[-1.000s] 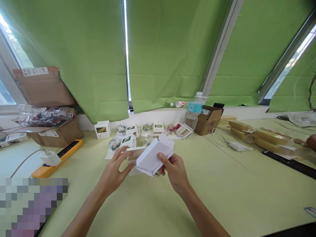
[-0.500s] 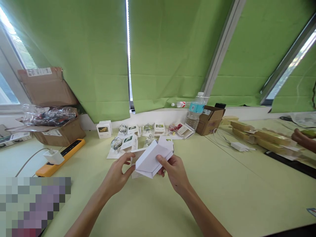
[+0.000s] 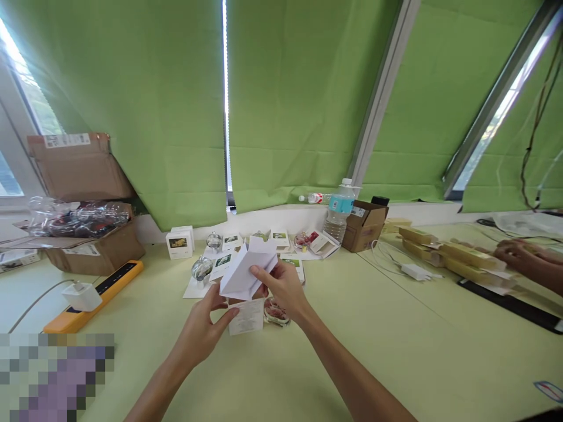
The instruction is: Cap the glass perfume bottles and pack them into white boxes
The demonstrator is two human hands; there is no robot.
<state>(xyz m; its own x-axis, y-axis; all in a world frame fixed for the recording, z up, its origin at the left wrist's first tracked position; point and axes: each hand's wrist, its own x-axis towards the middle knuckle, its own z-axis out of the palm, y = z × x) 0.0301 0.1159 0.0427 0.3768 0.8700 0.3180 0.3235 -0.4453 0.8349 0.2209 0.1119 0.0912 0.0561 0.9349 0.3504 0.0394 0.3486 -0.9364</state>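
Observation:
My right hand [image 3: 285, 287] is closed on a folded white card insert [image 3: 246, 269], thumb on top, over the middle of the table. Just below it, my left hand [image 3: 200, 331] grips the left side of a small white box [image 3: 246, 317] with printed text on its near face. The insert hides most of that box. By my right wrist lies a round clear ornament [image 3: 277, 312] with reddish contents. Behind the hands stand clear glass-like ornaments [image 3: 202, 269] among white picture boxes [image 3: 221, 264], some partly covered by the insert.
At left are an open cardboard carton [image 3: 90, 249] of plastic-wrapped items and an orange power strip [image 3: 94, 298]. Along the back stand a water bottle [image 3: 339, 210] and a small brown carton [image 3: 365, 225]. To the right, another person's hands [image 3: 528, 261] are near yellowish boxes [image 3: 470, 258].
The white insert has moved left and up and turned more upright. The box's printed face and the reddish ornament under my right hand now show. My view has shifted slightly.

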